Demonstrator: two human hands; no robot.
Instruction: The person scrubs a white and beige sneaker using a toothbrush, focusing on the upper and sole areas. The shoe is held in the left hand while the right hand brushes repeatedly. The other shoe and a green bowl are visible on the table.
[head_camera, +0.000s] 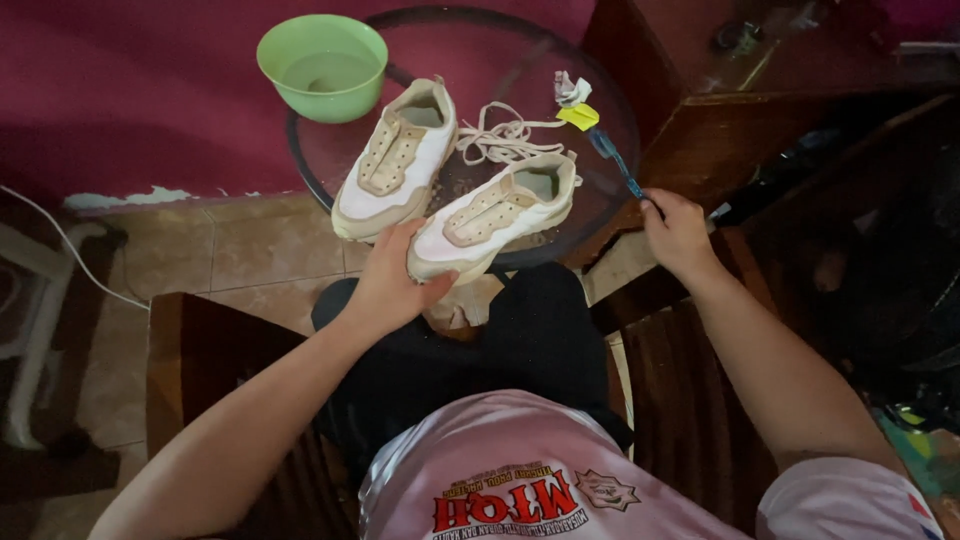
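My left hand (392, 280) reaches out and grips the toe of a white shoe (497, 213). My right hand (676, 234) pinches a blue toothbrush (614, 160), arm stretched out.

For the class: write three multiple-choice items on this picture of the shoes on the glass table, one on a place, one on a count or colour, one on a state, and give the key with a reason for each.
1. Where does the green bowl stand?
A. at the far left edge of the round glass table
B. on the floor
C. on the person's lap

2. How many shoes lie on the table?
A. one
B. two
C. three

3. What state are the shoes in?
A. laced and tied
B. laces taken out
C. wrapped in paper

Key:
1 A, the bowl sits on the glass beyond the left shoe.
2 B, the left shoe and the right shoe lie side by side; the left hand grips the right shoe's toe, the right hand holds a blue brush.
3 B, the eyelets are empty and the loose laces lie behind the shoes.
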